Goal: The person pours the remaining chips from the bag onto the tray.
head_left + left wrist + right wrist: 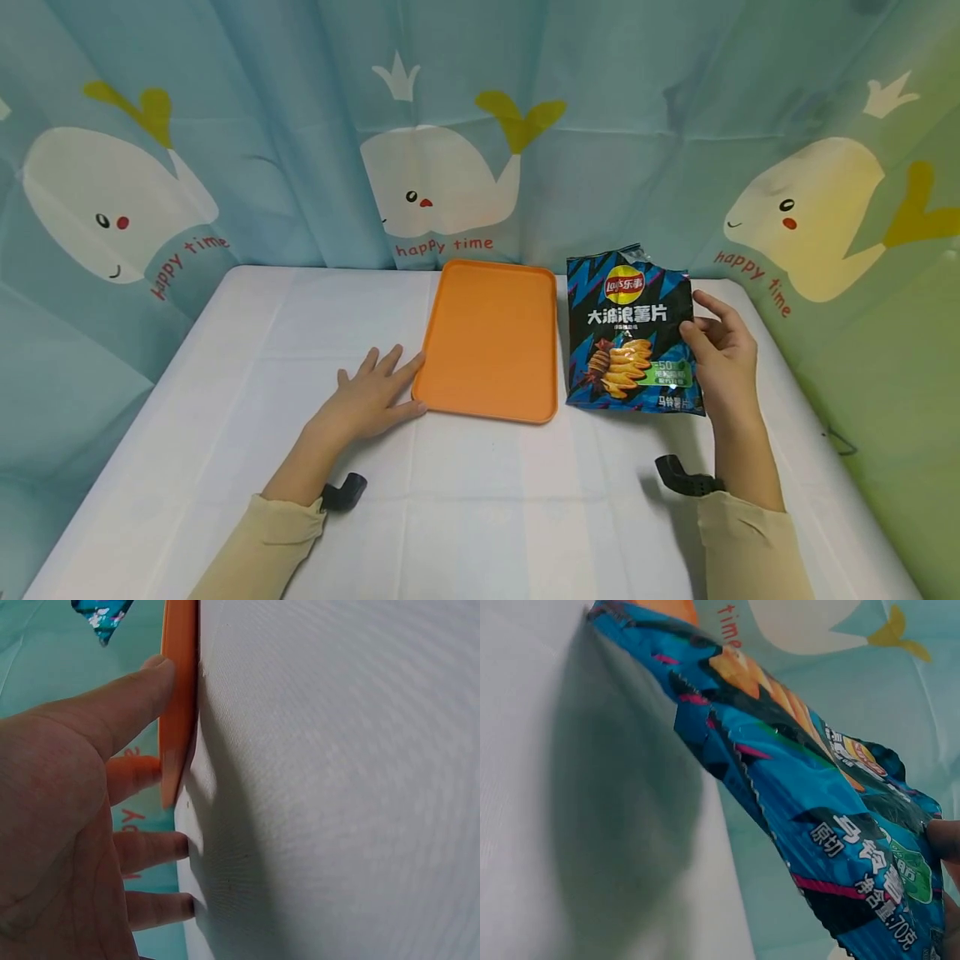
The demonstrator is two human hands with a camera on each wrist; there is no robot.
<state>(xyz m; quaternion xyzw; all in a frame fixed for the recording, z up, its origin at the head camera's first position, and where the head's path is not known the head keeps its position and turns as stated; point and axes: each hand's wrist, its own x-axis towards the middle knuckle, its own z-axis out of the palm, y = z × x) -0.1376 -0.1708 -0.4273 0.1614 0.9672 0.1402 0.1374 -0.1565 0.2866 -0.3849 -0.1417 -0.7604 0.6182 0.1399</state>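
Note:
An orange rectangular tray (pixel 487 342) lies flat on the white-covered table. My left hand (pixel 371 396) rests at its left edge with fingers spread; in the left wrist view the thumb (pixel 142 690) touches the rim of the tray (pixel 178 697), and other fingertips meet the cloth. To the right of the tray, my right hand (pixel 723 350) pinches the right edge of a blue and black potato chip bag (pixel 630 333) between thumb and fingers. The bag's top edge looks torn at the right. In the right wrist view the chip bag (pixel 780 750) is tilted, one side raised above the table.
The white tablecloth (pixel 465 517) covers the table. Behind and on both sides hangs a blue-green curtain (pixel 300 83) with printed whales. A black wrist strap mount (pixel 345 492) sits on the left wrist and another mount (pixel 686 479) on the right.

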